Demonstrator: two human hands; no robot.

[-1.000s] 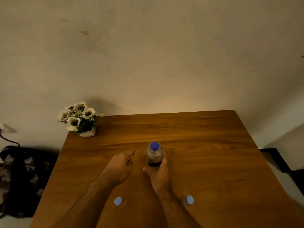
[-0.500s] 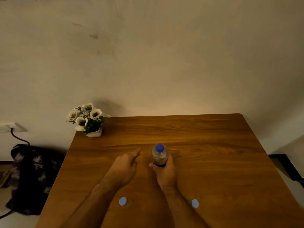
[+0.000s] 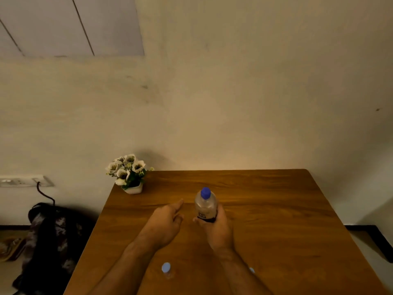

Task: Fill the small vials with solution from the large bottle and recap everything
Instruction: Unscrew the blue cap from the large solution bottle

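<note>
Fingers of the left hand are extended and loosely spread, grasping nothing; the hand sits low over the table, just left of the large bottle. Whether it touches the wood cannot be told. Right hand is wrapped around the lower body of the bottle, thumb on the near-left side, the other fingers curled behind.

Left to right: a dark patterned bag on the floor against the wall; a wall socket plate with a dark cord hanging from it; a small white pot of white artificial flowers at the far-left corner of the table. One small vial, clear with a pale blue cap, stands near the front edge between the forearms. The bottle is upright, clear plastic, rounded, with a blue screw cap fitted and a dark label band; contents not discernible. A second blue-capped vial shows partly behind the right forearm.

Table surface is smooth brown wood-grain with a rounded far-right corner. Wall behind is plain, off-white and scuffed.
</note>
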